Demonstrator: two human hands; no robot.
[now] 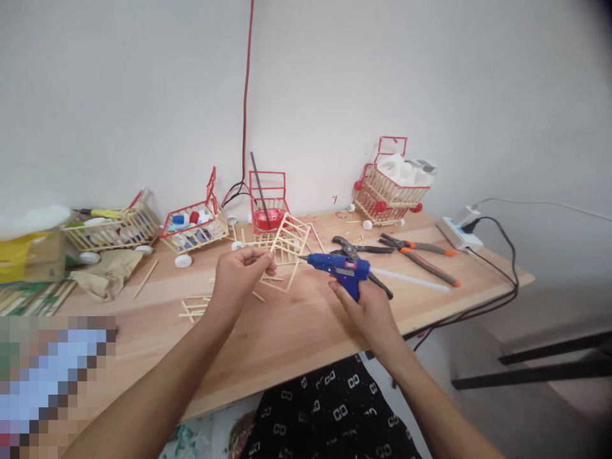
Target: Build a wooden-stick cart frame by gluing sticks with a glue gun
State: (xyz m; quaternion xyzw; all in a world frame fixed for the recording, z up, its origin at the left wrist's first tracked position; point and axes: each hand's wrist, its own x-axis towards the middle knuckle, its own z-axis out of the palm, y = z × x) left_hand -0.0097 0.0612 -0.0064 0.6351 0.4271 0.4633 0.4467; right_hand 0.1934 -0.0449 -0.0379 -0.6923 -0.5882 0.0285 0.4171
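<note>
Head camera view, looking down at a wooden counter (287, 344) set against a white wall. My left hand (241, 271) pinches the near edge of a frame (287, 245) made of thin pale sticks. Thumb and fingertips are closed on one stick, holding the frame tilted just above the counter. My right hand (368, 306) wraps a blue glue gun (340, 268), grip clenched round the handle. The nozzle points left and sits just beside the frame, close to my left fingertips. I cannot tell whether the nozzle touches the wood.

The frame looks part-built to me. Several barred panels are joined into an open box shape, but it is bare wood with no wheels, no handle and no red trim. Small stick carts stand along the wall. One cart (389, 185) at the far right has red rims and round wheels and is filled with white things.

Loose sticks (194, 309) lie on the counter left of my left hand, and white caps (183, 260) sit near the carts. From this I judge that the body is well begun but most of the finishing is not yet done. A clear glue stick (411, 279) and pliers (421, 252) lie to the right, near a power strip (459, 233) with a black cable plugged in.
</note>
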